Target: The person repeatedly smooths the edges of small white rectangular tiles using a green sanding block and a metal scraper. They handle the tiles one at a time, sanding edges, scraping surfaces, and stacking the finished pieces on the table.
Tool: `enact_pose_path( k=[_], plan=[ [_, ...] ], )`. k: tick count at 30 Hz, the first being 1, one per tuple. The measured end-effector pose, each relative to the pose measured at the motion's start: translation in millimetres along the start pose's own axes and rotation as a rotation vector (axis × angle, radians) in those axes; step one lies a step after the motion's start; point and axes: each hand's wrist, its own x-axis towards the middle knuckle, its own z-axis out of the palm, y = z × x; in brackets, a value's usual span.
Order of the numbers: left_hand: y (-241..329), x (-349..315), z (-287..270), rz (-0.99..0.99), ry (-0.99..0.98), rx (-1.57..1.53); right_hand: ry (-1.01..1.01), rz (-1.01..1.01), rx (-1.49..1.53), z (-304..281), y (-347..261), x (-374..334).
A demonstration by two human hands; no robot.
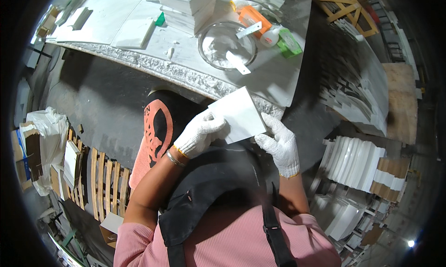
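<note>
A square white tile (239, 114) is held tilted between my two gloved hands, just off the table's front edge. My left hand (200, 131), in a white knit glove, grips its left side with the fingers partly behind it. The gloved right hand (278, 144) pinches the tile's lower right edge between thumb and fingers. On the table beyond is a round bowl (203, 49) of white paste. One putty knife (238, 63) rests at the bowl's near rim, and another scraper (249, 30) lies across its far right rim.
Tall tile stacks (188, 9) stand at the back of the stone-topped table (139, 58). An orange container (254, 19), a white bottle (269, 37) and a green box (289, 43) sit right of the bowl. Wooden pallets (109, 183) lie at left; stacked white slabs (349, 162) stand at right.
</note>
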Motion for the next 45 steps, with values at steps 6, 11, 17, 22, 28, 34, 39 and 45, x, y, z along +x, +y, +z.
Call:
enact_pose_path(
  k=[6, 11, 17, 22, 28, 34, 39, 45],
  plan=[
    [-4.3, 2.9, -4.1, 0.021, -0.056, -0.071, 0.080, -0.221, -0.275, 16.3, -10.7, 4.7],
    [2.5, 1.1, -1.7, 0.090, -0.123, -0.124, 0.079, -0.295, -0.374, 29.0, -25.6, 12.4],
    [11.5, -2.0, -1.5, 0.155, -0.124, -0.135, 0.051, -0.355, -0.378, 40.9, -31.6, 22.1],
    [20.0, -5.2, -0.7, 0.198, -0.105, -0.182, 0.050, -0.541, -0.492, 44.7, -35.6, 32.3],
    [27.6, -7.7, -31.8, 0.237, 0.046, 0.029, 0.038, -0.109, -0.069, 48.4, -41.7, 42.1],
    [90.8, -22.1, -2.6, 0.224, 0.070, 0.312, -0.032, -0.061, -0.077, 40.6, -50.5, 67.0],
    [108.9, -9.4, -0.8, 0.114, 0.130, 0.545, -0.096, 0.043, 0.071, 40.2, -61.2, 82.9],
    [94.1, 9.1, -11.5, 0.237, 0.125, 0.333, 0.139, -0.202, -0.183, 24.1, -63.3, 102.7]
  ],
)
